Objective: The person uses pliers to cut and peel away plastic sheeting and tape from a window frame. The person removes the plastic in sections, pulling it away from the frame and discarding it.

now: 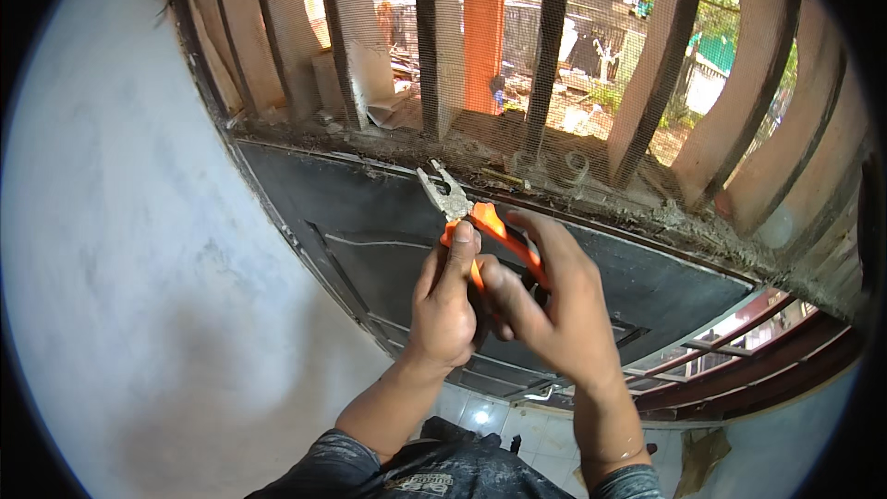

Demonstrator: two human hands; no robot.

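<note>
A pair of combination pliers [455, 202] with orange handles is held up in front of me, its jaws apart and pointing up and left. My left hand [447, 298] is closed around the left handle near the pivot, with the thumb lying over it. My right hand [554, 298] is beside the right handle, its fingers bent around that handle; parts of it look blurred, and whether it grips the handle firmly is not clear. Behind the jaws runs the dusty ledge [554, 184] below a mesh screen [388, 28]. The lower handle ends are partly hidden by my fingers.
A dark panelled door [374, 263] lies behind my hands. Slats [665, 69] stand behind the mesh, with a yard outside. A pale wall [138, 222] rises at left. A louvred window [727, 346] is at lower right, above a tiled floor [547, 436] with a brown scrap [700, 461].
</note>
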